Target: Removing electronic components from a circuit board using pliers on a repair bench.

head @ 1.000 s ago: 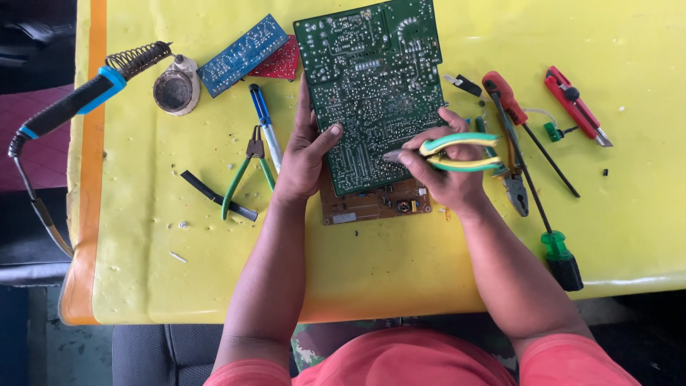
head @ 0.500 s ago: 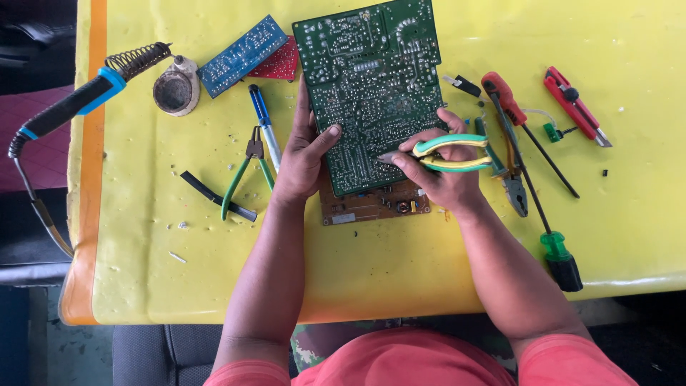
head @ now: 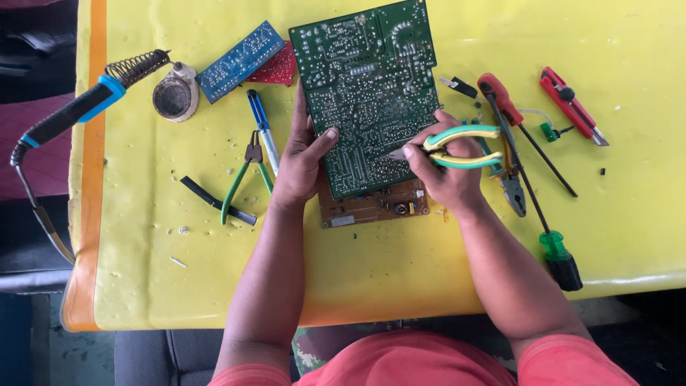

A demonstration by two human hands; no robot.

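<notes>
Green circuit board (head: 368, 86) under left hand (head: 300, 161); right hand (head: 443, 171) grips one cutter (head: 446, 146).

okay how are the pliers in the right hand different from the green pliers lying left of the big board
The held pliers have green and yellow handles; the lying pliers have plain green ones. The held pliers are gripped in the right hand, tip against the green board; the lying pliers rest untouched on the yellow table, beside the left hand. The held handles sit close together; the lying ones are spread apart. Both are small hand pliers.
</notes>
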